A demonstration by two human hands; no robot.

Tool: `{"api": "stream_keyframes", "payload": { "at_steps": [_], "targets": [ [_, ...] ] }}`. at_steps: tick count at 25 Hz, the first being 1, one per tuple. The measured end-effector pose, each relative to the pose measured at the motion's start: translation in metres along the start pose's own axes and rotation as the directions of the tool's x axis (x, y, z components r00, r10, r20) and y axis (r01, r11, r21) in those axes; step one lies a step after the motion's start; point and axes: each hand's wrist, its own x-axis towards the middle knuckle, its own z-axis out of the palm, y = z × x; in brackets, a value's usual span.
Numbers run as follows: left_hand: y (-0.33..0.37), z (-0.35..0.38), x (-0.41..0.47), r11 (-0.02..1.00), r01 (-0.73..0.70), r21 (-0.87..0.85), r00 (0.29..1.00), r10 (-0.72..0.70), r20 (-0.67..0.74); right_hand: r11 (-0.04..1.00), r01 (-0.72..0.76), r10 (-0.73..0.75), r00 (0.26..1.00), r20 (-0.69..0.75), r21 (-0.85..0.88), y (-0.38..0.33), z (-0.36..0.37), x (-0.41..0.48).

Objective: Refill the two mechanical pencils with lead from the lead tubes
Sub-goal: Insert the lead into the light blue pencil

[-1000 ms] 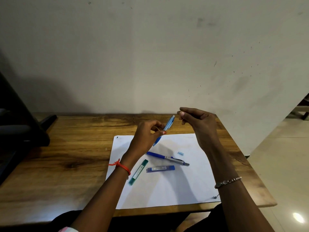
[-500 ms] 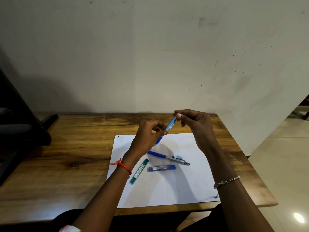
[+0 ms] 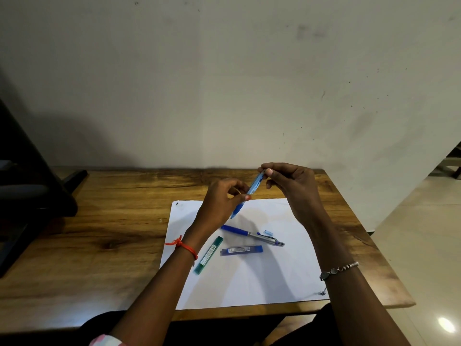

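My left hand (image 3: pixel 219 201) grips a light blue mechanical pencil (image 3: pixel 253 187) by its middle, holding it tilted above the white paper (image 3: pixel 262 278), its tip pointing down. My right hand (image 3: pixel 291 186) pinches the pencil's upper end between thumb and fingers. On the paper lie a second, dark blue and silver mechanical pencil (image 3: pixel 252 234), a green lead tube (image 3: pixel 208 254) and a blue lead tube (image 3: pixel 241 250). A small pale blue cap (image 3: pixel 268 232) lies just beyond the second pencil.
The wooden table (image 3: pixel 99 236) ends at a wall behind and drops off to a tiled floor (image 3: pixel 424 245) on the right. A dark chair (image 3: pixel 30 196) stands at the left edge.
My right hand has moved left from a small gap onto the top end of the held pencil and closed on it. My left hand has kept hold of the pencil.
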Motion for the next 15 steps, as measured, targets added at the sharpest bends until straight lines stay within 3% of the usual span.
{"api": "stream_keyframes", "payload": {
  "at_steps": [15],
  "targets": [
    [0.0027, 0.0043, -0.0021, 0.998, -0.053, 0.045, 0.998, 0.054, -0.026, 0.996, 0.063, -0.064, 0.998, -0.019, -0.057, -0.0002, -0.0018, 0.0011]
  ]
}}
